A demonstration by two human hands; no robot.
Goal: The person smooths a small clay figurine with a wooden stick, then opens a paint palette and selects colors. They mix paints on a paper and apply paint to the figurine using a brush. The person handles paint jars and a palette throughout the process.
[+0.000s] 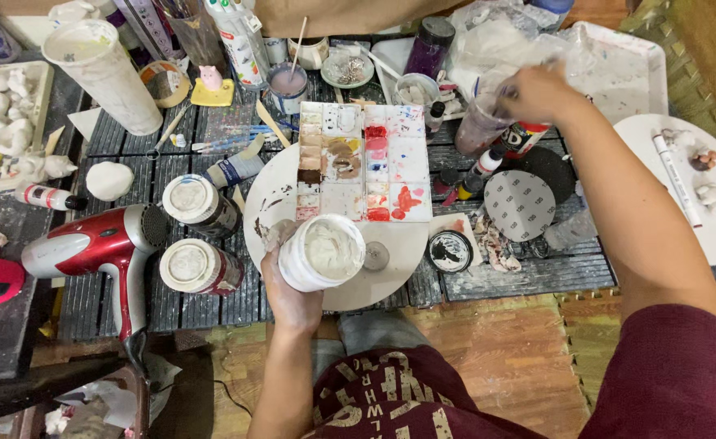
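Fingers of my left hand (pixel 289 289) wrap the open white jar (pixel 323 252), its mouth tilted up over the round board (pixel 390 280); beyond it sits the paint palette (pixel 364 162); my right hand (pixel 537 93) curls around a cloudy plastic cup (pixel 481 123), far to the jar's upper right.

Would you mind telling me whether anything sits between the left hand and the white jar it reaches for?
Nothing does: the left hand already grips the open white jar directly, above the round white board.
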